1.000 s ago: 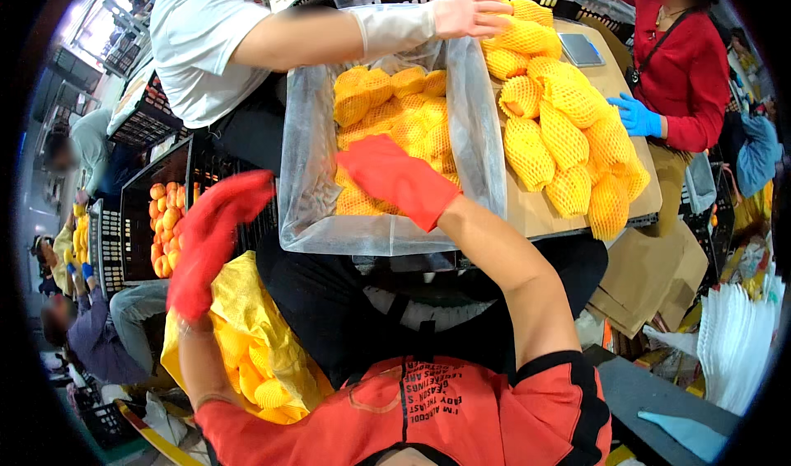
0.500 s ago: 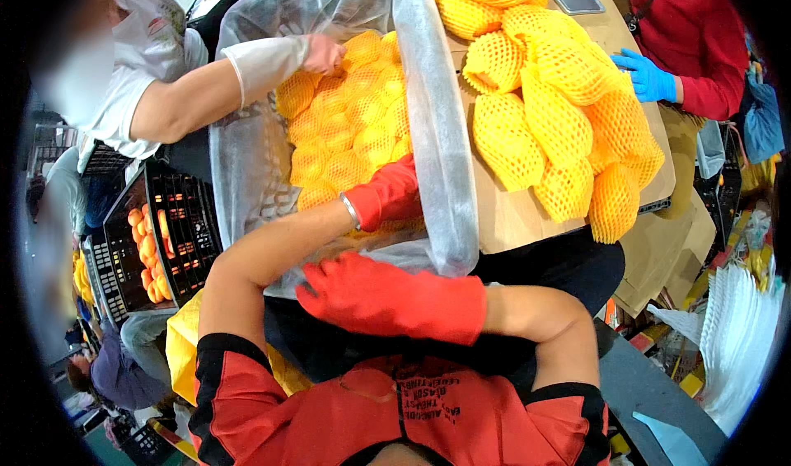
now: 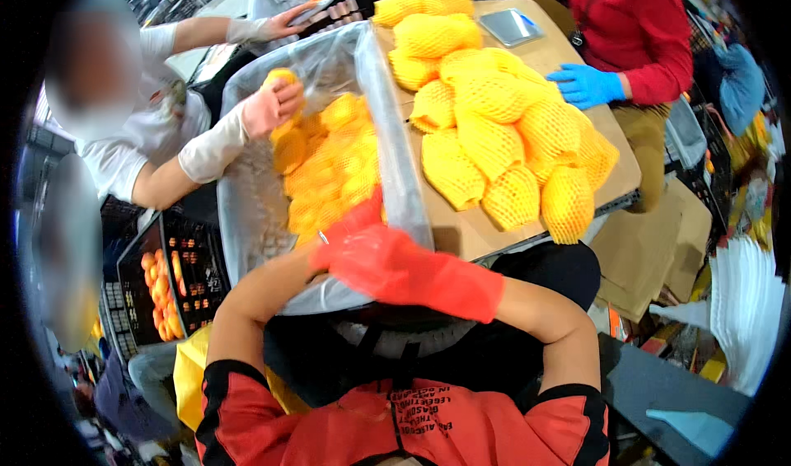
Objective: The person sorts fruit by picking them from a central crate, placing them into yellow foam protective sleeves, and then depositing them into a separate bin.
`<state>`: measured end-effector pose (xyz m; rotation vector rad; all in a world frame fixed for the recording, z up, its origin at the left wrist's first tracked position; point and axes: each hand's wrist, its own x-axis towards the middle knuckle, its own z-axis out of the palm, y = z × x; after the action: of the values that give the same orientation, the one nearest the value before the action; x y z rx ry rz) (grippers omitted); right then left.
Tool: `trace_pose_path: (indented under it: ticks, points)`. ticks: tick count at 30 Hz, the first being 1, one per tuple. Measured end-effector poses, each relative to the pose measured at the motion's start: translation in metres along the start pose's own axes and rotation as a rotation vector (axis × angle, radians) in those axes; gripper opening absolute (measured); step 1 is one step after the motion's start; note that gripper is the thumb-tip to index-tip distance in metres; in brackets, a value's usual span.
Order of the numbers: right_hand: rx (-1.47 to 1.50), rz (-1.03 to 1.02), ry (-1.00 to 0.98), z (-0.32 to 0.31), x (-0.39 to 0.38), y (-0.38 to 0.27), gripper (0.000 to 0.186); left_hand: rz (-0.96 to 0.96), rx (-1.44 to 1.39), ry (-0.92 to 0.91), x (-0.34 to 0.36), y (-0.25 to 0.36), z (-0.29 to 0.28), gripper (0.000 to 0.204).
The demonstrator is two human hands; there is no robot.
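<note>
My left hand (image 3: 362, 215), in a short red rubber glove, is low over the lined crate (image 3: 405, 219), near its near right corner. Yellow net-wrapped fruit (image 3: 329, 177) fills the right part of that crate. Across the left glove's cuff lies my right hand (image 3: 354, 256), in a longer red glove, apparently touching it. Motion blur and overlap hide the fingers of both hands, so I cannot make out whether either holds anything.
A heap of yellow foam-net sleeves (image 3: 494, 120) covers a cardboard-topped table (image 3: 461, 235) with a flat grey device (image 3: 511, 28). A co-worker's gloved hand (image 3: 272, 107) holds a yellow-wrapped fruit over the crate. Another's blue-gloved hand (image 3: 587, 85) rests there. Black crates (image 3: 198, 276) stand left.
My right hand has risen from the crate's near edge onto my left glove. The co-worker's hand has lifted a wrapped fruit. The whole view has shifted.
</note>
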<state>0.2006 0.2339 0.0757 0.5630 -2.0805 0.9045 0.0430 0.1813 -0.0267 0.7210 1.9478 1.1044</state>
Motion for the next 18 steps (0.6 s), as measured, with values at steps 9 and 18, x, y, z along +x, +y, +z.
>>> trace_pose_path:
  ticks: [9, 18]
  points:
    - [1.1, 0.797, 0.58, -0.026, 0.014, -0.004, 0.039, 0.304, -0.719, 0.216, -0.118, 0.098, -0.064, 0.049]
    - [1.812, 0.683, 0.555, -0.03, 0.019, -0.017, 0.053, 0.85, 0.546, 0.74, -0.165, 0.136, 0.001, 0.059]
